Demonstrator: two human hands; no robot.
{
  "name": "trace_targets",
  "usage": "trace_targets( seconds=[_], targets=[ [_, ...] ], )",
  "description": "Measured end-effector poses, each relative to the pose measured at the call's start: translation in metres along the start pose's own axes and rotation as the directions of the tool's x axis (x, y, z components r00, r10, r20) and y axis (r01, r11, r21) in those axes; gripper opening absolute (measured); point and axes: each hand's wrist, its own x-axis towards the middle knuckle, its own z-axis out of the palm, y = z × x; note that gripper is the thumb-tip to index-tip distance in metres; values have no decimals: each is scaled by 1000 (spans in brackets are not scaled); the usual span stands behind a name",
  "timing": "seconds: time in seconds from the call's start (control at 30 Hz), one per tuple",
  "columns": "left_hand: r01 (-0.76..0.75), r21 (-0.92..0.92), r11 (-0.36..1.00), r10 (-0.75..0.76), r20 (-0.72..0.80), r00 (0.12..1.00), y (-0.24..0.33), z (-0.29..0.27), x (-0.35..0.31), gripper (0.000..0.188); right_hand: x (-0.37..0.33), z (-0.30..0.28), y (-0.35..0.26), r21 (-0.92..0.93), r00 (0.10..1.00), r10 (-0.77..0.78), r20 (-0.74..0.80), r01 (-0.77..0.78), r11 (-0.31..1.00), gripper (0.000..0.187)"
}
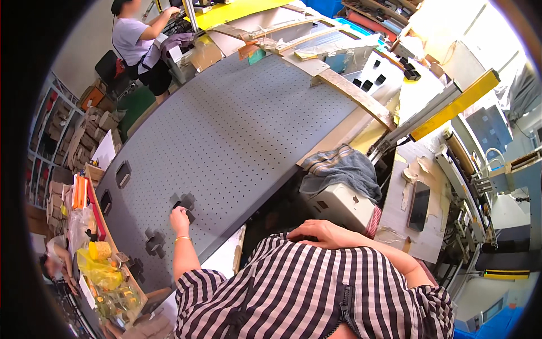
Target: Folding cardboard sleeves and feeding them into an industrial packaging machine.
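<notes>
My left hand [179,219] reaches over the grey perforated tabletop [254,124]. Its fingers are pinched at a small dark cross-shaped piece [187,199], which lies on or just above the surface; the fingertips hide part of it. Nearer to me and to the left are another dark cross-shaped piece [154,242] and a further dark piece [136,268] at the table's edge. Two black open box-like frames, one farther off [123,174] and one nearer [105,201], stand along the left side. My right hand [317,231] rests against my striped shirt, fingers stretched out, holding nothing.
A wooden tray [134,285] with yellow bags and bottles runs along the left edge. To the right are a draped grey towel [344,172], a phone [419,206] on a board and a yellow-and-metal arm [451,107]. Another person [135,42] works at the far left.
</notes>
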Motion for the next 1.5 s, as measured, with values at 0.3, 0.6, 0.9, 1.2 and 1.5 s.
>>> trace_targets(
  seconds=[0.3, 0.6, 0.9, 1.2, 1.5],
  targets=[
    [-92, -929, 357, 780, 243, 577, 348, -114, -67, 14, -105, -16, -15, -208, 910, 14, -414, -109, 972, 29],
    [-540, -796, -273, 939, -98, -329, 558, -218, -282, 10, -290, -41, -42, -308, 441, -140, -887, -339, 889, 36],
    [-348, -854, -386, 777, -97, -622, 667, -224, -405, 11, -421, -9, -26, 6, 385, 124, -915, -294, 956, 32],
    [-433, -811, -393, 813, -87, -575, 757, -152, -443, 35, -479, -67, 1, -113, 102, -73, -992, -477, 871, 49],
    [-256, -913, -316, 911, -218, -349, 919, -127, -478, 53, -582, -223, 35, -38, 70, -8, -998, -438, 898, 62]
  ],
)
